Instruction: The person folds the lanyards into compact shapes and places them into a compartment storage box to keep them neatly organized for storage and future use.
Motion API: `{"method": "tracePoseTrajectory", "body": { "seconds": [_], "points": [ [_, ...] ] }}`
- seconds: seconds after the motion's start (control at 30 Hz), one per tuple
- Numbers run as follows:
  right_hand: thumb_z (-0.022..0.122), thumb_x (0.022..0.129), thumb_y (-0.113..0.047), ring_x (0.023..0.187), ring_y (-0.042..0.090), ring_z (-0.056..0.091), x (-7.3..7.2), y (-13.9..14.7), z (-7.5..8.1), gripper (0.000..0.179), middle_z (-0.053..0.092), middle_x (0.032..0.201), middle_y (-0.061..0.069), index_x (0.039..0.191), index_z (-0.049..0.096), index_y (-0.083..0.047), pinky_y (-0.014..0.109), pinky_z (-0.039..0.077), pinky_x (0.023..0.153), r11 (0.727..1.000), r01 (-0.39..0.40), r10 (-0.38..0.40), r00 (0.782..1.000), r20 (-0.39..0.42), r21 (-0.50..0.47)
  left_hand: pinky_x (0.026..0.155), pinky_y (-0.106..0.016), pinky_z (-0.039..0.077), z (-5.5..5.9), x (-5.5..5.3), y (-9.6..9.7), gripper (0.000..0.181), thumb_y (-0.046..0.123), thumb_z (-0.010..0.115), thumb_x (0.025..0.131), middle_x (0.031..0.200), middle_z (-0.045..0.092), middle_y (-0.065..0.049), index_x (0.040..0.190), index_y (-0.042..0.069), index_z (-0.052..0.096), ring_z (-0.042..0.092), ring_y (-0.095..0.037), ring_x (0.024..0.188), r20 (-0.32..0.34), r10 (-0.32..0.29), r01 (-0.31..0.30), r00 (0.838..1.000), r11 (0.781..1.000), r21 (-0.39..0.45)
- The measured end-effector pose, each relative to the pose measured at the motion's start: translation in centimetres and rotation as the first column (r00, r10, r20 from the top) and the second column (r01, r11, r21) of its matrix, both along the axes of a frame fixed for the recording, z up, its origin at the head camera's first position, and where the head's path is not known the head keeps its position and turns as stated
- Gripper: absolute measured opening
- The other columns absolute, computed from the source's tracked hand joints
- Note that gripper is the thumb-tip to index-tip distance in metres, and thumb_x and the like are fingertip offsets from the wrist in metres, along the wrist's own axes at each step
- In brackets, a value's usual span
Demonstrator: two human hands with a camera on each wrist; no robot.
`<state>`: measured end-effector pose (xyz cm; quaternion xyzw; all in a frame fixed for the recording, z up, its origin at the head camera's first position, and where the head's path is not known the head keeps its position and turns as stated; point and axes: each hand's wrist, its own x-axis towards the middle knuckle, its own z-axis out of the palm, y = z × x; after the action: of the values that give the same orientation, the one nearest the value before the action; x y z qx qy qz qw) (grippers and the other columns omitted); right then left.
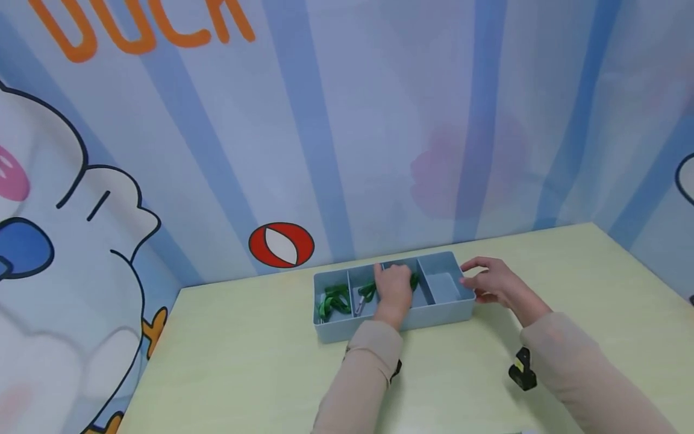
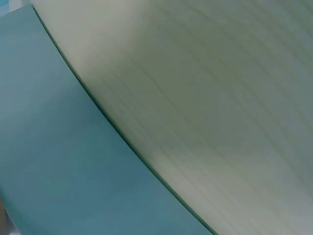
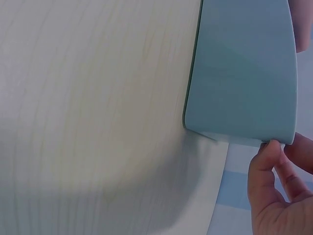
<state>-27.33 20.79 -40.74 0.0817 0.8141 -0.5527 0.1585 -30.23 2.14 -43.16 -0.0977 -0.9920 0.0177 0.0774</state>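
A long blue-grey divided box [image 1: 441, 313] stands on the table near the wall. My left hand [image 1: 394, 289] reaches down into its middle compartments, fingers bent downward and fingertips hidden. Green cord [image 1: 414, 281] shows right beside those fingers; I cannot tell whether they hold it. Another green strap [image 1: 367, 292] with a metal clip [image 1: 359, 306] lies left of the hand, and a bundled green strap [image 1: 337, 299] fills the leftmost compartment. My right hand [image 1: 496, 282] grips the box's right end at the rim; its bent fingers [image 3: 266, 166] meet that end in the right wrist view.
The pale wood-grain table [image 1: 233, 361] extends around the box. Behind it rises a printed wall cloth [image 1: 379, 120] with blue stripes and cartoon figures. A black wrist camera [image 1: 523, 369] is by the right sleeve. The box's rightmost compartment [image 1: 446, 283] shows its bare floor.
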Motion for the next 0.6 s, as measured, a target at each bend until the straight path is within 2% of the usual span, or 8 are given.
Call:
{"method": "tracePoseTrajectory", "body": {
  "seconds": [0.13, 0.23, 0.37, 0.4, 0.47, 0.6],
  "points": [
    [0.059, 0.092, -0.011, 0.061, 0.018, 0.048, -0.1, 0.0, 0.3, 0.046, 0.05, 0.077, 0.007, 0.132, 0.041, 0.002, 0.03, 0.048, 0.059, 1.0, -0.007, 0.007, 1.0, -0.011, 0.003, 0.102, -0.044, 0.031, 0.1, -0.2, 0.0, 0.012, 0.018, 0.07, 0.081, 0.07, 0.065, 0.003, 0.07, 0.019, 0.065, 0.063, -0.016, 0.073, 0.031, -0.003, 0.003, 1.0, 1.0, -0.004],
    [0.059, 0.092, -0.012, 0.062, 0.018, 0.048, 0.0, -0.2, 0.2, 0.046, 0.05, 0.08, 0.008, 0.132, 0.041, 0.003, 0.029, 0.048, 0.058, 1.0, 0.003, -0.003, 1.0, 0.0, -0.002, 0.1, -0.044, 0.033, 0.0, -0.2, -0.2, 0.019, 0.03, 0.074, 0.079, 0.064, 0.062, 0.003, 0.068, 0.019, 0.064, 0.062, -0.016, 0.069, 0.055, -0.014, 0.014, 0.998, 1.0, 0.008],
    [0.059, 0.091, -0.012, 0.061, 0.018, 0.048, 0.1, -0.2, -0.1, 0.046, 0.05, 0.086, 0.01, 0.132, 0.041, 0.003, 0.027, 0.048, 0.056, 1.0, 0.025, -0.024, 1.0, 0.02, -0.005, 0.093, -0.043, 0.037, -0.3, -0.2, -0.5, 0.023, 0.034, 0.075, 0.079, 0.061, 0.059, 0.004, 0.066, 0.019, 0.063, 0.06, -0.015, 0.066, 0.043, -0.069, 0.066, 0.997, 0.995, 0.072],
    [0.059, 0.092, -0.012, 0.061, 0.018, 0.049, 0.0, -0.2, -0.2, 0.046, 0.05, 0.087, 0.01, 0.132, 0.041, 0.003, 0.027, 0.048, 0.057, 1.0, 0.028, -0.028, 0.999, 0.021, -0.003, 0.091, -0.044, 0.038, -0.3, -0.1, -0.7, 0.022, 0.033, 0.076, 0.078, 0.061, 0.06, 0.003, 0.067, 0.018, 0.063, 0.059, -0.015, 0.066, 0.035, -0.09, 0.086, 0.995, 0.99, 0.109],
    [0.059, 0.092, -0.013, 0.063, 0.018, 0.05, -0.1, -0.1, -0.4, 0.047, 0.051, 0.088, 0.011, 0.132, 0.041, 0.004, 0.028, 0.048, 0.058, 1.0, 0.03, -0.03, 0.999, 0.022, -0.002, 0.09, -0.045, 0.039, -0.1, 0.1, -1.1, 0.013, 0.029, 0.076, 0.078, 0.07, 0.065, 0.004, 0.076, 0.018, 0.069, 0.061, -0.016, 0.072, 0.016, -0.135, 0.13, 0.991, 0.973, 0.192],
    [0.059, 0.092, -0.016, 0.076, 0.022, 0.054, -0.1, 0.4, -0.7, 0.048, 0.053, 0.099, 0.016, 0.132, 0.041, 0.005, 0.032, 0.051, 0.067, 1.0, 0.008, -0.008, 1.0, 0.012, 0.01, 0.089, -0.045, 0.043, 1.3, 0.8, -2.3, 0.02, 0.024, 0.073, 0.081, 0.098, 0.07, 0.001, 0.1, 0.016, 0.073, 0.063, -0.018, 0.091, 0.007, -0.235, 0.218, 0.972, 0.912, 0.347]
  ]
}}
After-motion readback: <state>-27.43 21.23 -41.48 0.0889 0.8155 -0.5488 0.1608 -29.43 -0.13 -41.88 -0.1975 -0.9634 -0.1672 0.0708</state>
